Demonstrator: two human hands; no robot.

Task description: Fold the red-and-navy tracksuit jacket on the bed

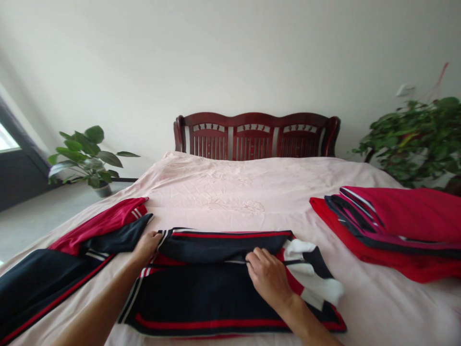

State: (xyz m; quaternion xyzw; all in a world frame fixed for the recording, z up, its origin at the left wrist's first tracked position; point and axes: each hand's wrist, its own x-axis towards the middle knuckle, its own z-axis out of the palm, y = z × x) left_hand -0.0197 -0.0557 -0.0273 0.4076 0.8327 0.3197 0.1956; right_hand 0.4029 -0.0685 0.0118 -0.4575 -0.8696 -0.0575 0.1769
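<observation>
Soft, dim daylight, bright glass at far left, faint shadows, blurred and stretched edges.

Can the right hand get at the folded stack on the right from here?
Probably yes: nothing tall stands between the right hand and the folded stack, only part of the dark garment and bare sheet. It would need to release the garment first.
</observation>
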